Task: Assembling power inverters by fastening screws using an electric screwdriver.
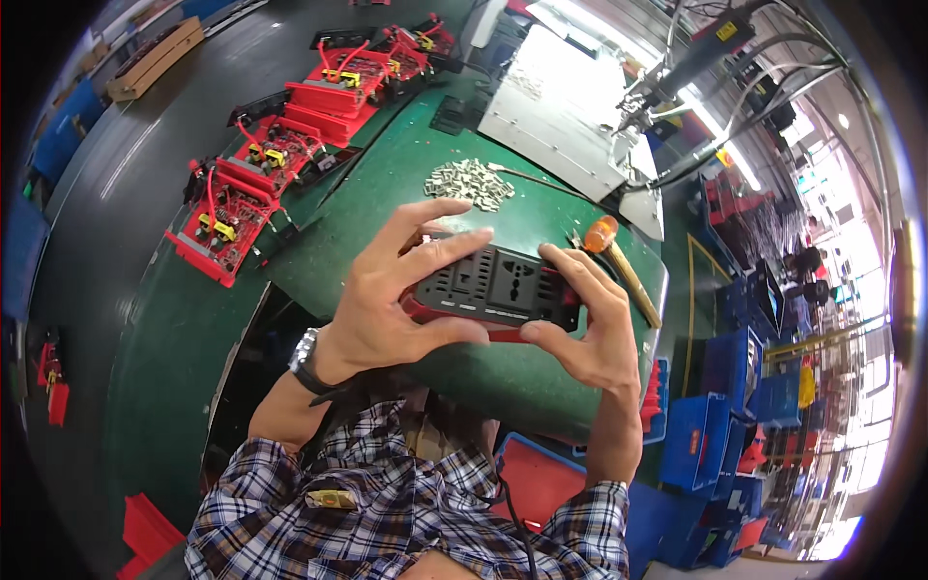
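Note:
Over the green work table [387,208] I hold a power inverter [498,282] with a black end panel turned up, showing a socket and vent slots, and a red body below. My left hand [382,295] grips its left end, with fingers over the far edge and the thumb along the near edge. At the right end my right hand [592,324] pinches it between fingers and thumb. Beyond it lies a heap of small pale metal pieces [469,184]. A tool with an orange handle [601,234] lies to the right, beside a wooden stick-like handle [635,287].
Several red housings with circuit boards [259,155] line the left side. A pale metal-topped machine [551,111] stands at the far side, with a black cylindrical device [710,48] and cables above it. Blue bins [698,440] are stacked to the right; a red-lined tray [536,478] sits near my lap.

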Available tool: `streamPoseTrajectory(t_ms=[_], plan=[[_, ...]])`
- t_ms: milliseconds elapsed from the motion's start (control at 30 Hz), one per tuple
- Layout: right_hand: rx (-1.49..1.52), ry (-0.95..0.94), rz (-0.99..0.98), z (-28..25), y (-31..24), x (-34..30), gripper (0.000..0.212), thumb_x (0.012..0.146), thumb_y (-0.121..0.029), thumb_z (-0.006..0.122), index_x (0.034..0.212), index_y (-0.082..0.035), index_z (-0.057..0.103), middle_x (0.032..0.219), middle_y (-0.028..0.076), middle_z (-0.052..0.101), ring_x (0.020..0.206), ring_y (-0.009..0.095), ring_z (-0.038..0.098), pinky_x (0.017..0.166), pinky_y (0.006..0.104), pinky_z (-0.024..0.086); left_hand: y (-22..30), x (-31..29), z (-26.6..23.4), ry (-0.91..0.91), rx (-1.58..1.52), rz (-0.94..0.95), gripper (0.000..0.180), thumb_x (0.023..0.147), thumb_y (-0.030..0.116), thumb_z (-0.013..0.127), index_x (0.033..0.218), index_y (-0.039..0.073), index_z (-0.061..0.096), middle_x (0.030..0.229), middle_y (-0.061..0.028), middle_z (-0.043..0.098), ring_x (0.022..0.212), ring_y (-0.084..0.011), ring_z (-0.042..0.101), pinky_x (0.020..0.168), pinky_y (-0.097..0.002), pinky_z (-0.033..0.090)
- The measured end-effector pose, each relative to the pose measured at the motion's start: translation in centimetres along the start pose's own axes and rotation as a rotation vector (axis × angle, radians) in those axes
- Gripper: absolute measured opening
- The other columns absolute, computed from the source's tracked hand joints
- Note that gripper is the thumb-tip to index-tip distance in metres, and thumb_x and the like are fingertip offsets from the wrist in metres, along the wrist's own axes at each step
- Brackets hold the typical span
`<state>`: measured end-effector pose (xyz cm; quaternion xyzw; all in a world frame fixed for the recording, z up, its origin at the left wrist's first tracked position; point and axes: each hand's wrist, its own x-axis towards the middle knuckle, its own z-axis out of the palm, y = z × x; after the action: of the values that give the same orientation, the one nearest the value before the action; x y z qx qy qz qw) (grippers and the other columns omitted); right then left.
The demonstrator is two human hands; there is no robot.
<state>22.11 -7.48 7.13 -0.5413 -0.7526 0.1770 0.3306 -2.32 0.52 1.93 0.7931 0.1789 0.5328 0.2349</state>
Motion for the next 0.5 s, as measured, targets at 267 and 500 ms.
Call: streamPoseTrajectory(t_ms=[267,500], plan=[[-0.048,-0.084,0.004,0.0,-2.1,1.0,0.074,0.07,-0.017,0.09,0.136,0.005,0.064,0.113,0.014,0.067,0.096,0.021,0.063,0.08,0.0315,0.05,-0.6,-1.2,-0.2,0.113,0.007,-0.035,0.101,0.057,0.049,0.097,0.138,0.0,0.062,0.135,-0.0204,0.061,0.111,-0.0292,0.067,0.094,-0.0376,0.054],[-0.033,-0.046,-0.036,-0.3,-2.0,0.1,0.071,0.073,-0.018,0.092,0.135,0.0,0.065,0.106,0.015,0.067,0.084,0.024,0.064,0.076,0.0339,0.053,0.3,-1.1,0.4,0.095,-0.029,-0.024,0.083,0.058,0.038,0.097,0.128,0.004,0.069,0.122,-0.0143,0.067,0.105,-0.0309,0.07,0.09,-0.0379,0.058]])
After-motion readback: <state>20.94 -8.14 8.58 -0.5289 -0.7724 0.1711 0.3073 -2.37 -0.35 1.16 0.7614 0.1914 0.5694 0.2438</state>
